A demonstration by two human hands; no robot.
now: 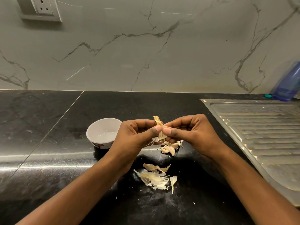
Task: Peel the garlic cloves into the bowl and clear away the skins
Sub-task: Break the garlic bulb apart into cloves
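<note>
Skins [155, 179], left hand [136, 135], right hand [194, 132] round clove [161, 129]; drainboard [259, 127] edge right.

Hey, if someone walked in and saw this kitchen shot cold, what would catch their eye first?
The left hand and the right hand meet mid-picture and pinch one garlic clove, with skin sticking up from it. Just left of them stands a white bowl with nothing showing in it. Nearer the camera, a pile of skins lies pale on the black counter.
</note>
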